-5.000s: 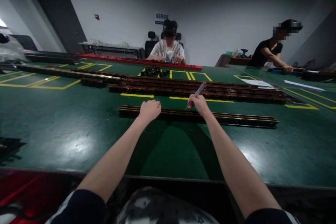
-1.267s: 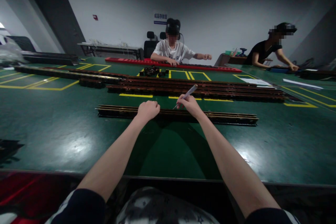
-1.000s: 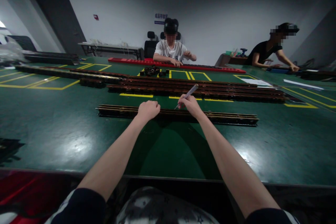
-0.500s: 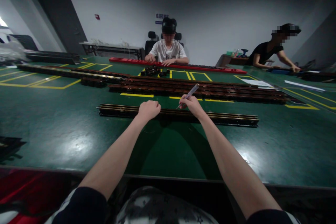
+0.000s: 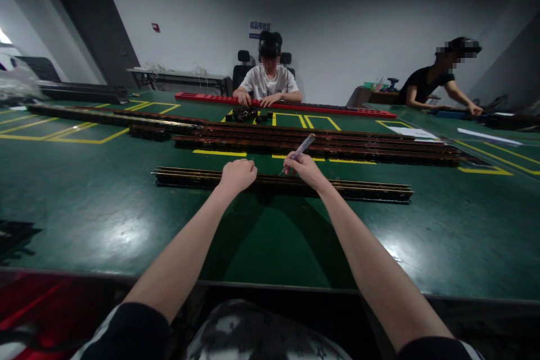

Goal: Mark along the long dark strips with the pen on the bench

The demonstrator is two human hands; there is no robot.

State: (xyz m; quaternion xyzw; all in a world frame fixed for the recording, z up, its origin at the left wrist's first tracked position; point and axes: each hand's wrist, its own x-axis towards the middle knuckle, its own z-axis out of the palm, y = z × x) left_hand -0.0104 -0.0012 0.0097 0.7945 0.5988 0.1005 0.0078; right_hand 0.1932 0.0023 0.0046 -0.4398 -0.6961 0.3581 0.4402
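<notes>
While your right grip [image 5: 304, 170] pinches the pen-like tool [image 5: 304, 144], its tip at the dark strip [image 5: 270, 181] just beneath, steady that strip with your left grip [image 5: 238, 175], curled against it alongside, though hidden fingers leave its hold impossible to tell.

Shows the long black rail with brass-coloured edges [image 5: 270, 183] farther left on the green surface [image 5: 105, 191] than five seconds ago, likewise the right hand [image 5: 306, 170] with its slim translucent pen [image 5: 304, 144]. Has the long red slotted strip [image 5: 304, 106] farther right, and both arms of the white-shirted co-worker [image 5: 270, 81] drawn in, one outstretched a second ago.
</notes>
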